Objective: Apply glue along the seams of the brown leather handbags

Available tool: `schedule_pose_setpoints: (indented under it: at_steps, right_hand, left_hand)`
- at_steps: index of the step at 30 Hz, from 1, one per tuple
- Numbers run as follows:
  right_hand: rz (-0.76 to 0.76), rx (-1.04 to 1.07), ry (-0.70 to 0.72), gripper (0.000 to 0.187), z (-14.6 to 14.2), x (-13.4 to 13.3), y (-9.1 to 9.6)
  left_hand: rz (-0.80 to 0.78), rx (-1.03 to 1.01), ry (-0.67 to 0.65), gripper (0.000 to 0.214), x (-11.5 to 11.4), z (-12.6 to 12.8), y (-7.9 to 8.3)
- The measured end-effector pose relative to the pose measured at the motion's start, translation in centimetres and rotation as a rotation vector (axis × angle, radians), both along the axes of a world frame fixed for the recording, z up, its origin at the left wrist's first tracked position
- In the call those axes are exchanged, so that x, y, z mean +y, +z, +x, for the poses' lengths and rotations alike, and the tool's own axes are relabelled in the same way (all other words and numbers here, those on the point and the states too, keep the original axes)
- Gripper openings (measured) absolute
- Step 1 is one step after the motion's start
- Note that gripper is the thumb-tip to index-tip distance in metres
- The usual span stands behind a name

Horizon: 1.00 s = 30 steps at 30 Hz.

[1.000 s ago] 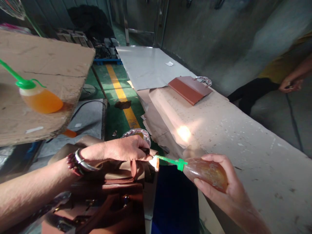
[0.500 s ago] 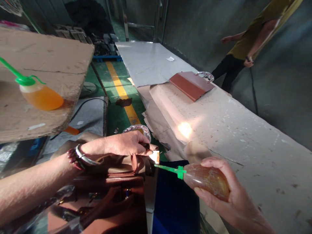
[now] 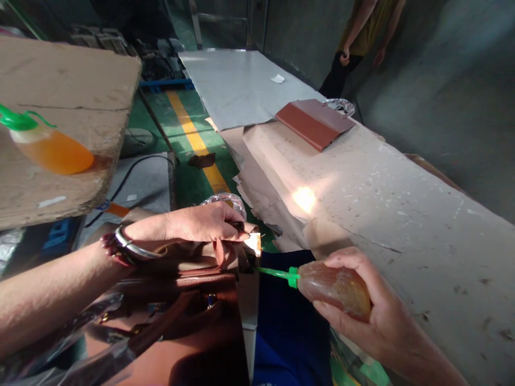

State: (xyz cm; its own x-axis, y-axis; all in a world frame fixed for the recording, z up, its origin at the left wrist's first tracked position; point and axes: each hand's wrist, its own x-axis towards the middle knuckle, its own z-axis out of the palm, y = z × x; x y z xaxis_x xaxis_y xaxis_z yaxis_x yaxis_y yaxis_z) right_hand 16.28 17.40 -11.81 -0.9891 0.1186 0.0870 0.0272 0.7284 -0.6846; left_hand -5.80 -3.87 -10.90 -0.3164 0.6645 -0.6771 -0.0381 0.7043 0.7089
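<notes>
My right hand (image 3: pixel 374 316) is wrapped round a soft squeeze bottle (image 3: pixel 333 287) of amber glue with a green nozzle (image 3: pixel 276 273). The nozzle tip touches the edge of a brown leather bag (image 3: pixel 189 300) in front of me. My left hand (image 3: pixel 201 222) pinches a flap of the bag's leather (image 3: pixel 251 241) at its top right corner, just above the nozzle tip. A bracelet sits on my left wrist.
A long table covered in pale paper (image 3: pixel 382 198) runs along the right, with a red-brown leather piece (image 3: pixel 311 120) and a tape roll (image 3: pixel 341 105) on it. An orange glue bottle (image 3: pixel 48 150) lies on a cardboard sheet (image 3: pixel 68 107) at left. Another person (image 3: pixel 362 37) stands at the back.
The nozzle tip has dropped from the lit flap to just below it. The person at the back has walked from the right edge towards the far end of the table.
</notes>
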Motion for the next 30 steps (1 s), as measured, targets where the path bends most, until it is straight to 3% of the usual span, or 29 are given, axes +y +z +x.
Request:
schedule_pose_setpoints:
  at_steps: [7,14,30]
  right_hand:
    - [-0.039,0.061,-0.012,0.035,0.0,0.0,-0.3]
    - [-0.026,0.074,-0.021,0.035,-0.1,0.3,-0.3]
    - [-0.003,-0.009,0.087,0.032,-0.3,0.0,-0.5]
  left_hand:
    - [-0.058,0.005,0.067,0.028,0.4,0.3,0.6]
    - [-0.034,0.099,-0.054,0.033,0.2,-0.4,-0.3]
    - [0.014,0.129,-0.051,0.027,0.0,-0.6,-1.2]
